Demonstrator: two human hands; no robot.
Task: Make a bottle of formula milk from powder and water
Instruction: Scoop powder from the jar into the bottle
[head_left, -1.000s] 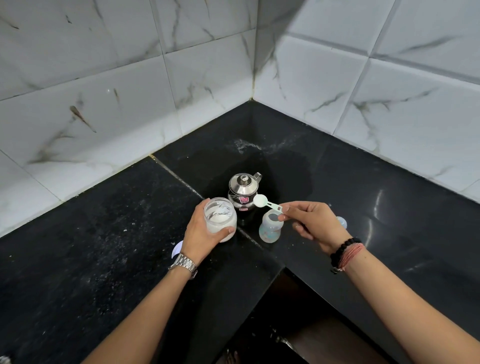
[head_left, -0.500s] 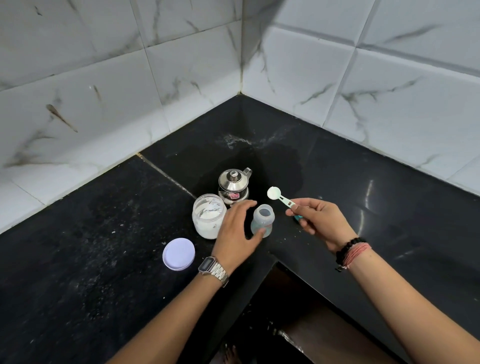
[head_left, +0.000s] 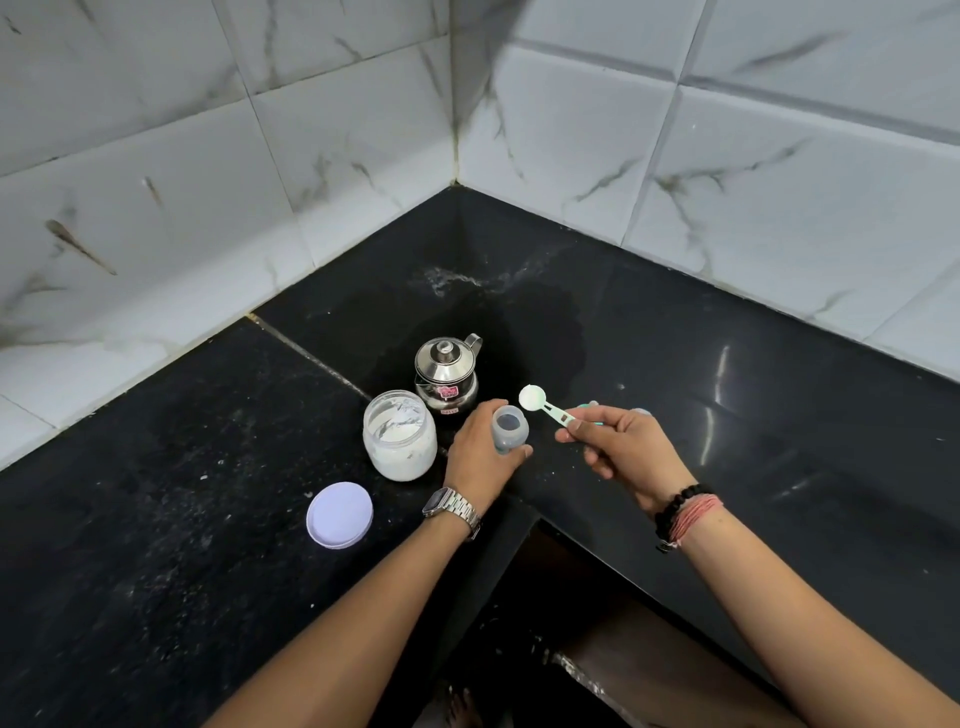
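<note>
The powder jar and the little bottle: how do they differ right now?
The powder jar is wider, stands free and holds white powder; the bottle is slimmer, tinted grey-blue, and gripped by the left hand. Both are open-topped and upright on the black counter.

Pink sticker on the steel kettle (print too small to read), nothing else lettered
</note>
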